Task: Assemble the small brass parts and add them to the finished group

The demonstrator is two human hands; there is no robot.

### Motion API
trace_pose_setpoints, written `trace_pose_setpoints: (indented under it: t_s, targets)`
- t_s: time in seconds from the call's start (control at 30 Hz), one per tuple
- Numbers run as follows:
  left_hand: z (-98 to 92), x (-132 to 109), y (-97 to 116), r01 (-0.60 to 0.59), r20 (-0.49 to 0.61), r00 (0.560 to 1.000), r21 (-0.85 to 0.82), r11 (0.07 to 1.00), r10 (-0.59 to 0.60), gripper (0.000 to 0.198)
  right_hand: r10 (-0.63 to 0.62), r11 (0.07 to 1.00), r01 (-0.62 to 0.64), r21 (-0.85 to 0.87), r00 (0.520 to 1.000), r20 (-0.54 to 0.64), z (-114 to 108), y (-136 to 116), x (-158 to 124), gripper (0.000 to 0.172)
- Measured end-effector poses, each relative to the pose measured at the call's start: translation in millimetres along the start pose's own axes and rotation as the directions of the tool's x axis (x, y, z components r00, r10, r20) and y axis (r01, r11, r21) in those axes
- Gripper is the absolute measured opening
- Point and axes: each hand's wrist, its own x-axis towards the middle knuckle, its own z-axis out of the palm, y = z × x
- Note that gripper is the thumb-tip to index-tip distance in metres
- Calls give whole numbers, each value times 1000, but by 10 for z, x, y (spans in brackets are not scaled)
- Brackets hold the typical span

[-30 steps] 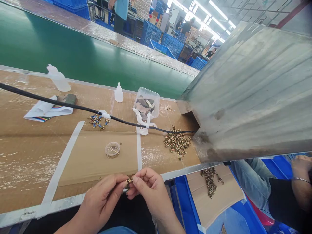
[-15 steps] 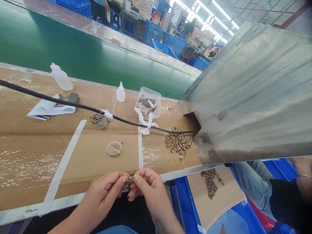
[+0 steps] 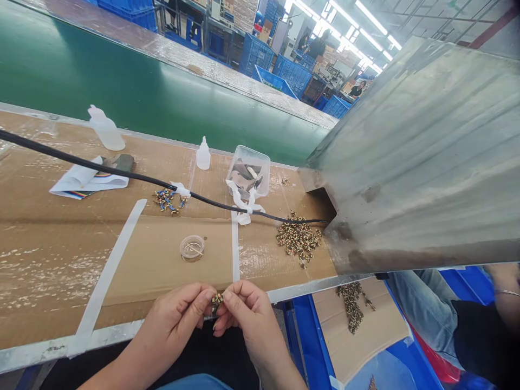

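Left hand: the left hand [image 3: 174, 319] is pinching a tiny gold-and-dark part [image 3: 217, 301] between thumb and fingertips, nearly closed, right at the desk's front edge.

Right hand: the right hand [image 3: 247, 319] is closing in from the other side and gripping that same part, so the two are basically touching knuckle to knuckle. The part is too small to make out any detail.

Desk: a cardboard-covered desk [image 3: 52, 271] is sitting just past the hands, with strips of white tape [image 3: 108, 265] running across it.

Nearby stuff: a loose pile of similar parts [image 3: 298, 238] is lying ahead and to the right, and a small round plastic dish [image 3: 192, 248] is sitting closer in. A few blue-and-gold bits [image 3: 166, 200] are lying under a black cable [image 3: 122, 176].

Further back: a clear plastic tub [image 3: 248, 170] and two white squeeze bottles [image 3: 203, 155] are standing near the far edge.

Right side: a big metal chute [image 3: 414, 157] is hanging over the desk, and a co-worker's jeans-clad leg [image 3: 422, 309] is showing beside it.
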Motion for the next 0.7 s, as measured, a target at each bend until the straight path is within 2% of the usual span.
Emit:
trace_pose_setpoints:
  t_s: [0.3, 0.7]
  targets:
    - [0, -8, 3, 47, 14, 999, -13, 999, -47, 43, 5, 1000, -5, 19, 1000, 3, -2, 6, 21, 43]
    - [2, -16, 9, 17, -7, 1000, 7, 1000, -17, 42, 13, 999, -13, 30, 1000, 4, -5, 10, 6, 43]
